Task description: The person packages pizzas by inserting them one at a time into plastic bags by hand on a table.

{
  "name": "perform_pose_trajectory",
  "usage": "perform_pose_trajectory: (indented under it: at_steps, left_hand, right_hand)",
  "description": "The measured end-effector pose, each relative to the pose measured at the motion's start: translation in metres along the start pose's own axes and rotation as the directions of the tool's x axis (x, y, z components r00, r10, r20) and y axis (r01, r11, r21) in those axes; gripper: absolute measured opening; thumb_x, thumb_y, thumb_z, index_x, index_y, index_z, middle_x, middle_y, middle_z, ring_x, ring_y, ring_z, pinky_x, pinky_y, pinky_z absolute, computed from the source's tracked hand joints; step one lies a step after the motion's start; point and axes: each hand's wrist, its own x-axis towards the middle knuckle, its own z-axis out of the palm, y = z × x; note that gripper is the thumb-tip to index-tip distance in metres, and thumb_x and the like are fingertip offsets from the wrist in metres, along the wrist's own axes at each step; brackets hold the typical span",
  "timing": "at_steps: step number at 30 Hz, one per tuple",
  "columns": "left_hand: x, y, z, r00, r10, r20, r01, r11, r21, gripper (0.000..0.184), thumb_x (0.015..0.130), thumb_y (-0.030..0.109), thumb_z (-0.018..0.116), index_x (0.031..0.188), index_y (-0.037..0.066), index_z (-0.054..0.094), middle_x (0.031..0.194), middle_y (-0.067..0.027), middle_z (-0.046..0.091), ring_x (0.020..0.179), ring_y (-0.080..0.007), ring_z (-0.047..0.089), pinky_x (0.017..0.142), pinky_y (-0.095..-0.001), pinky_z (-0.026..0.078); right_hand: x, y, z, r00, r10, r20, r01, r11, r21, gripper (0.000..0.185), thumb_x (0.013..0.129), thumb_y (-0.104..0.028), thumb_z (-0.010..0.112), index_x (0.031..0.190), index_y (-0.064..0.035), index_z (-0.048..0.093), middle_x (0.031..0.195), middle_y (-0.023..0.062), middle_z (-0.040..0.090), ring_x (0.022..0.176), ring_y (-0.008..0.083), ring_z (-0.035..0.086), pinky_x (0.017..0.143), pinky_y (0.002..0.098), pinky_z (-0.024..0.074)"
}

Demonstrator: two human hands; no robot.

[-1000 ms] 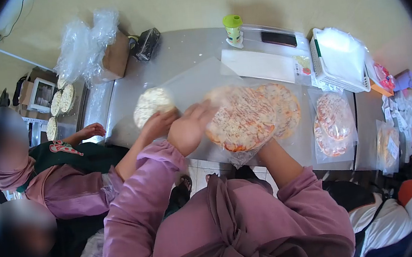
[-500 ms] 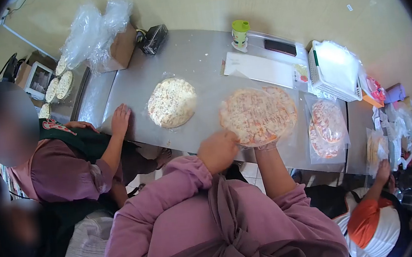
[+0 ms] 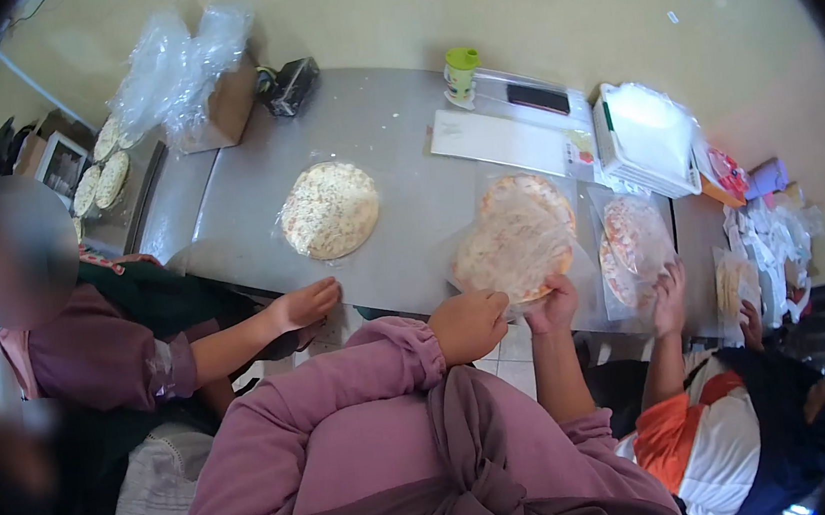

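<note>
Left hand point(image 3: 470, 326) pinching, right hand point(image 3: 552, 305) gripping, both at the near edge of one load. Logged remotely, largest first: grey metal table point(image 3: 411, 192) beyond them; clear, flat plastic bag point(image 3: 580, 262) between their fingers; inside it, just ahead, I read a round, orange-and-white pizza point(image 3: 515, 253). Step, I judge: managing the bag's edge. Next move calls for a level two-handed hold.

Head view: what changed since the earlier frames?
Left hand moved right, to the near edge of the wrapped pizza; right hand, formerly underneath, now grips that edge. A co-worker's hand came in at the bagged pizzas on the right. Green-lidded cup and phone stayed put.
</note>
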Motion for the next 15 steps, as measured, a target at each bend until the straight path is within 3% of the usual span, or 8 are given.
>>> perform_pose_trajectory:
  at_steps: [3, 6, 10, 13, 15]
  left_hand:
    - [-0.001, 0.0, 0.004, 0.995, 0.075, 0.068, -0.076, 0.997, 0.012, 0.013, 0.075, 0.015, 0.05, 0.077, 0.002, 0.049, 0.075, -0.0146, 0.054, 0.071, -0.0349, 0.054, 0.063, -0.0436, 0.042]
    - [-0.004, -0.003, 0.013, 0.969, 0.169, 0.182, -0.166, 0.986, -0.034, 0.011, 0.075, 0.014, 0.051, 0.077, 0.002, 0.05, 0.076, -0.0149, 0.054, 0.072, -0.0345, 0.054, 0.063, -0.0431, 0.043]
    - [0.001, 0.001, 0.011, 0.929, 0.213, 0.303, -0.183, 0.975, -0.124, 0.011, 0.075, 0.014, 0.053, 0.079, 0.003, 0.051, 0.075, -0.0153, 0.054, 0.072, -0.0345, 0.054, 0.063, -0.0428, 0.042]
    - [0.006, 0.006, 0.002, 0.942, 0.151, 0.3, -0.126, 0.987, -0.103, 0.013, 0.075, 0.016, 0.054, 0.077, 0.003, 0.052, 0.075, -0.0154, 0.054, 0.07, -0.0339, 0.053, 0.063, -0.0424, 0.042]
    - [0.009, 0.0, 0.011, 0.941, 0.183, 0.285, -0.153, 0.98, -0.124, 0.015, 0.075, 0.018, 0.055, 0.075, 0.003, 0.052, 0.074, -0.0154, 0.054, 0.07, -0.0336, 0.053, 0.063, -0.0422, 0.042]
  right_hand:
    - [-0.013, 0.009, -0.001, 0.987, 0.082, -0.138, -0.08, 0.997, 0.02, 0.06, 0.067, -0.004, 0.05, 0.126, -0.0031, 0.037, 0.12, 0.0146, 0.048, 0.11, 0.031, 0.048, 0.096, 0.0446, 0.0366]
    - [-0.017, 0.015, 0.005, 0.937, 0.193, -0.291, -0.162, 0.979, 0.126, 0.041, 0.076, -0.009, 0.052, 0.116, -0.0018, 0.046, 0.11, 0.0131, 0.055, 0.105, 0.0291, 0.052, 0.094, 0.0428, 0.0391]
    - [-0.02, 0.025, 0.003, 0.9, 0.083, -0.428, -0.064, 0.996, 0.058, 0.037, 0.078, -0.014, 0.053, 0.113, -0.0017, 0.047, 0.106, 0.0131, 0.057, 0.101, 0.0284, 0.054, 0.092, 0.0425, 0.0407]
    - [-0.017, 0.022, 0.006, 0.911, 0.034, -0.412, 0.007, 0.995, 0.097, 0.039, 0.079, -0.014, 0.053, 0.115, -0.002, 0.047, 0.108, 0.013, 0.056, 0.099, 0.0279, 0.054, 0.09, 0.0423, 0.0416]
    - [-0.006, 0.004, -0.012, 0.923, -0.097, -0.372, 0.105, 0.995, -0.001, 0.04, 0.08, -0.017, 0.053, 0.116, -0.0024, 0.046, 0.11, 0.0134, 0.056, 0.1, 0.0287, 0.054, 0.091, 0.0437, 0.0409]
